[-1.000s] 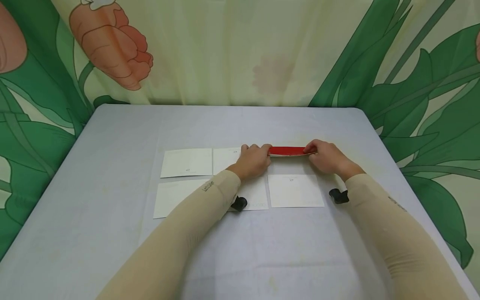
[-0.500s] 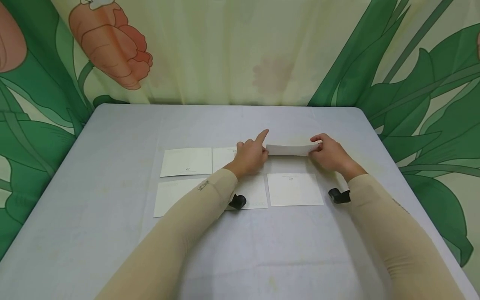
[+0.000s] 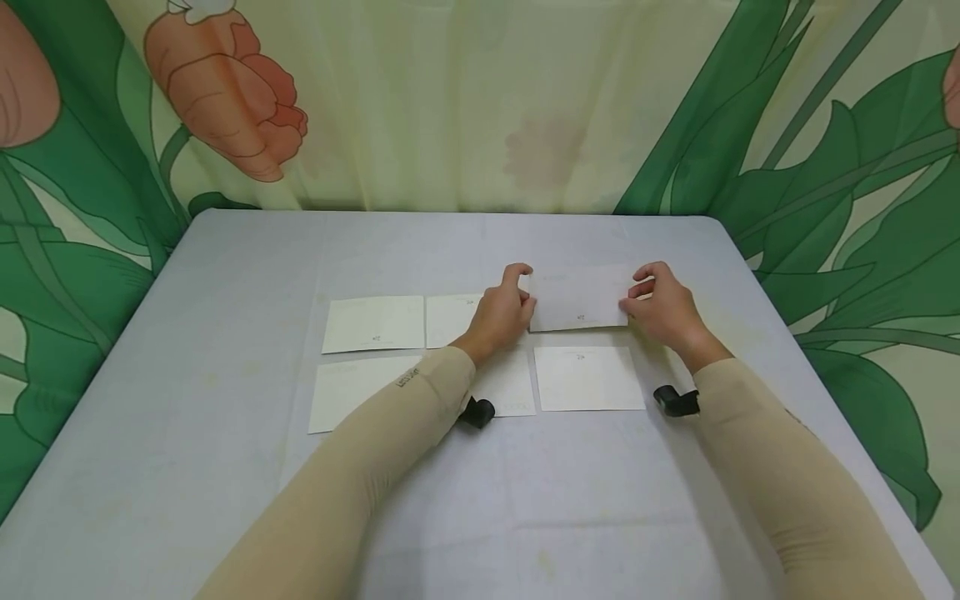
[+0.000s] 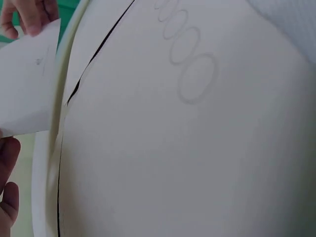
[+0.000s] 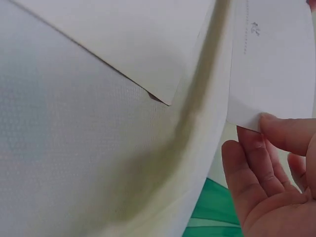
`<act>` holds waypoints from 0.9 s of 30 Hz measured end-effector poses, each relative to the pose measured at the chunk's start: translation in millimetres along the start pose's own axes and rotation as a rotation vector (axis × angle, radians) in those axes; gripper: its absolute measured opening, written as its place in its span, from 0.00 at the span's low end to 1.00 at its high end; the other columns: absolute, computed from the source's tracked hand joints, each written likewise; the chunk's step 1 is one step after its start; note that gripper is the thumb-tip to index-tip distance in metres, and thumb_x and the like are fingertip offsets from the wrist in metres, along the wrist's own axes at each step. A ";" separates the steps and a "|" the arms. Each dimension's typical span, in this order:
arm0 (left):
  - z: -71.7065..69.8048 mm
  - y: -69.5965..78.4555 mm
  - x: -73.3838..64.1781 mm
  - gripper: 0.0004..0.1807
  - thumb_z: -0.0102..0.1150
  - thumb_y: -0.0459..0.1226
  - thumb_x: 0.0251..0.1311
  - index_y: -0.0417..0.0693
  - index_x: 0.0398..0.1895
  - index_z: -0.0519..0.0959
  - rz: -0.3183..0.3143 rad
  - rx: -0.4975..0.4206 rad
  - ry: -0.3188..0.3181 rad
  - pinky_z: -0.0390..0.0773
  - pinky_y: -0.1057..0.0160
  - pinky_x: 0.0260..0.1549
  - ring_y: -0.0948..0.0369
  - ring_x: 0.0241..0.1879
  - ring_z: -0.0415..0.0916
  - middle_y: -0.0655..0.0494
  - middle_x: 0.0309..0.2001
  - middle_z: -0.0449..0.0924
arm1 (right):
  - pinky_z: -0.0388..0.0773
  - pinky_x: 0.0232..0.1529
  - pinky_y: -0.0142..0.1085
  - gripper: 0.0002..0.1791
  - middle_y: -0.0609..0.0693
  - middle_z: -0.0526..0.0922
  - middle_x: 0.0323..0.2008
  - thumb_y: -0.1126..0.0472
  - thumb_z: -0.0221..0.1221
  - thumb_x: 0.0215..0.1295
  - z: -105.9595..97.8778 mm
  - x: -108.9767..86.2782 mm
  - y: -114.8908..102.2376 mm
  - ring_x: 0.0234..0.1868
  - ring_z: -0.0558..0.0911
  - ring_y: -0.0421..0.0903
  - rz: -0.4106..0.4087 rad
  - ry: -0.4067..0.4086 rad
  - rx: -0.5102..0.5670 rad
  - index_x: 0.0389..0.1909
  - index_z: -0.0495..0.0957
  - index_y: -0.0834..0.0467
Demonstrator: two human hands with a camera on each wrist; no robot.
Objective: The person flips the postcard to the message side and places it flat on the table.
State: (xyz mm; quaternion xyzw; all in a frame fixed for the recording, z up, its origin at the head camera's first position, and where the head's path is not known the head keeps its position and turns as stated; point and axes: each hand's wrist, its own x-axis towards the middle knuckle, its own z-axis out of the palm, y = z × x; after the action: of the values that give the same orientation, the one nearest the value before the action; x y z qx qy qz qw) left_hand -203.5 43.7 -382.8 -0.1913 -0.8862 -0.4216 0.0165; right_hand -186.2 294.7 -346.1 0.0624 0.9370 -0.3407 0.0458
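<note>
A white card (image 3: 577,300) with a small printed mark near its lower edge is held up, tilted, above the right end of the back row. My left hand (image 3: 498,312) grips its left edge, with the index finger raised. On the opposite edge, my right hand (image 3: 663,308) pinches the card between thumb and fingers; the right wrist view shows that thumb (image 5: 286,133) on the printed face. Just in front lies another white card (image 3: 591,379) on the table. Further white cards lie partly under my left hand and forearm, including a front middle card (image 3: 513,387).
At the left of the layout, a back card (image 3: 372,325) and a front card (image 3: 356,387) lie flat on the white-covered table (image 3: 187,400). A patterned curtain (image 3: 420,100) hangs behind the far edge. Black wrist cameras (image 3: 677,402) sit under both sleeves.
The held card showed its red side a second ago. It has since tipped over, so its white printed side now faces me. Both hands have shifted slightly and keep hold of its edges.
</note>
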 end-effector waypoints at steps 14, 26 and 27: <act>4.7 -4.4 -1.1 0.21 0.60 0.35 0.67 0.42 0.63 0.77 -0.050 0.193 -0.097 0.73 0.53 0.56 0.51 0.59 0.73 0.46 0.61 0.75 | 0.75 0.56 0.52 0.16 0.64 0.76 0.55 0.63 0.57 0.73 5.2 -1.2 -1.2 0.55 0.72 0.60 -0.002 -0.031 -0.103 0.57 0.75 0.66; 10.1 0.3 0.2 0.25 0.63 0.44 0.66 0.52 0.66 0.76 -0.109 0.395 -0.180 0.69 0.51 0.53 0.52 0.61 0.68 0.53 0.65 0.73 | 0.69 0.61 0.54 0.23 0.64 0.73 0.57 0.64 0.57 0.69 12.4 6.5 4.0 0.55 0.70 0.61 0.038 -0.149 -0.154 0.64 0.71 0.66; 10.4 0.9 0.4 0.25 0.63 0.44 0.66 0.52 0.66 0.76 -0.113 0.405 -0.189 0.69 0.51 0.53 0.52 0.62 0.68 0.53 0.65 0.73 | 0.68 0.61 0.54 0.23 0.64 0.73 0.57 0.64 0.57 0.69 13.6 7.2 4.8 0.55 0.70 0.60 0.039 -0.155 -0.159 0.64 0.71 0.66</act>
State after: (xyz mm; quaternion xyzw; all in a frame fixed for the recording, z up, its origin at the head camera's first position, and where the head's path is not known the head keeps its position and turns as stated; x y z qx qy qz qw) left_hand -202.2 52.2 -388.8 -0.1726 -0.9597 -0.2156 -0.0520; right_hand -192.0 290.2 -360.4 0.0502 0.9534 -0.2679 0.1294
